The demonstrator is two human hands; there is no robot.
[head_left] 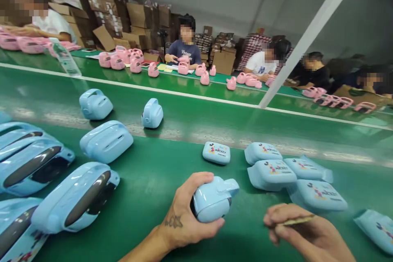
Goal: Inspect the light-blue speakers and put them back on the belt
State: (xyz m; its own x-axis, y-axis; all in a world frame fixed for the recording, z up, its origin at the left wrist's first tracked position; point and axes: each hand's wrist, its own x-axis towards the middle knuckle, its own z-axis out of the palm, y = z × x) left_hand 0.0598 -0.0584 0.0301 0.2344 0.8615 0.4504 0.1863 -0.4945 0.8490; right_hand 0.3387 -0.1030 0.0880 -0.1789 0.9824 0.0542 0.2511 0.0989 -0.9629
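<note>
My left hand (187,213) is wrapped round a light blue plastic shell (213,198) just above the green table (147,188). To its right my right hand (302,229) is closed, pinching a thin yellowish strip (299,221). Just beyond my hands lie flat blue printed covers (272,172), and one (216,152) lies apart from them. Larger blue shells with dark slots (76,198) lie at the left.
Two more blue shells (95,104) (152,113) sit on the green belt behind. Across it, several people sit at a bench with pink shells (135,63). Cardboard boxes (107,12) are stacked at the back. A white slanted bar (307,37) crosses the right.
</note>
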